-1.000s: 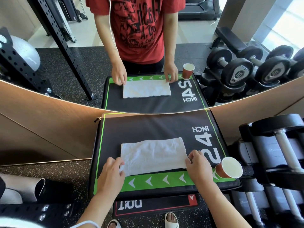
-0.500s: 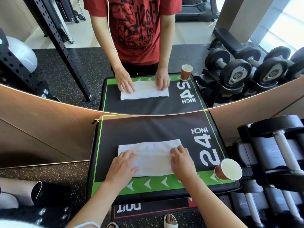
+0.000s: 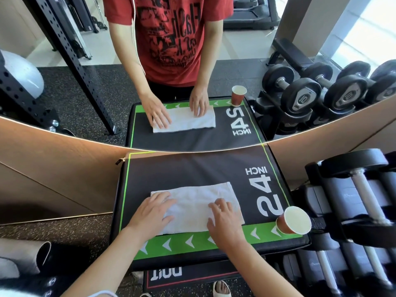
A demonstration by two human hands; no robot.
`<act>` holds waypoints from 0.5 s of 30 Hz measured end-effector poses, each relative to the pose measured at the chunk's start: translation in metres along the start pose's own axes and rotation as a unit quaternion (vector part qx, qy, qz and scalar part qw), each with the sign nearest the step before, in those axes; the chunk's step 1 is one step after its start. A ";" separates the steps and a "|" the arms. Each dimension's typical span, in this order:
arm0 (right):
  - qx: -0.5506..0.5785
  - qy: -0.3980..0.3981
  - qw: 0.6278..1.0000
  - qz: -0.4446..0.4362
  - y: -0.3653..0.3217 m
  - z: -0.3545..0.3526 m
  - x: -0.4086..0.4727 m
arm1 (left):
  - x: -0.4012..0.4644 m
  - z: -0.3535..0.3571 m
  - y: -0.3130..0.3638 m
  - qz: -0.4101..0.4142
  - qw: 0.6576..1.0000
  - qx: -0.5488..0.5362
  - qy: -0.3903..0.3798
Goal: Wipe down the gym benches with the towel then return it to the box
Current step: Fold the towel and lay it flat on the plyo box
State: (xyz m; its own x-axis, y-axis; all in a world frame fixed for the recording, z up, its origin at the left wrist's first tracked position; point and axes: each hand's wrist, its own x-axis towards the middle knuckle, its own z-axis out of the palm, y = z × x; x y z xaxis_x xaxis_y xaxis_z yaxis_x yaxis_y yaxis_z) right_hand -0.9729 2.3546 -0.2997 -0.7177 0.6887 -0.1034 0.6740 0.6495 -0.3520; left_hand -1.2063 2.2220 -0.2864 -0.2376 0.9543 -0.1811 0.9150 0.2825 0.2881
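On top of the black box (image 3: pixel 192 170), in the half nearest the person, a white towel (image 3: pixel 199 205) lies flat and folded into a rough rectangle, its near edge just touching the green arrow strip (image 3: pixel 192 241) along the box's front. The left hand (image 3: pixel 153 213) rests palm-down on the towel's left end, fingers spread and relaxed, gripping nothing. The right hand (image 3: pixel 225 221) presses flat on the towel's right part, fingers straight and slightly apart, with no fold pinched between them. To the right of the towel the box top carries the white print "24 INCH" (image 3: pixel 264 189). Past that print, at the box's front right corner, stands a paper cup (image 3: pixel 293 220), red-brown outside and pale inside, upright and apart from the towel. Right of the box sits a rack of dumbbells (image 3: pixel 360 189), close against its side. Behind the box a mirror (image 3: pixel 64 93) rises above a wooden panel (image 3: pixel 64 172), and it reflects the box, towel, cup, both hands and a red printed shirt (image 3: pixel 171 39). Left of the box, on the speckled floor (image 3: pixel 64 228), lies a rolled mat (image 3: pixel 25 256). Below the box's front edge a sandalled foot (image 3: pixel 221 288) shows.
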 end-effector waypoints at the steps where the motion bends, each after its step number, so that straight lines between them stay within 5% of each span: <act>1: -0.007 -0.004 1.000 0.006 -0.001 0.002 0.001 | -0.001 0.000 -0.001 -0.006 1.000 0.000 -0.009; 15: -0.039 -0.009 0.998 -0.057 0.008 -0.020 0.071 | -0.042 0.018 0.053 -0.041 0.999 0.017 0.006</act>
State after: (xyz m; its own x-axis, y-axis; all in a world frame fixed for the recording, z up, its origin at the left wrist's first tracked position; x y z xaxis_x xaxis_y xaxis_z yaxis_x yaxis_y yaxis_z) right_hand -1.0146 2.4153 -0.2915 -0.7928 0.6035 -0.0849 0.5993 0.7467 -0.2885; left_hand -1.1419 2.1954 -0.2801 -0.3167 0.9290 -0.1913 0.9026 0.3572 0.2402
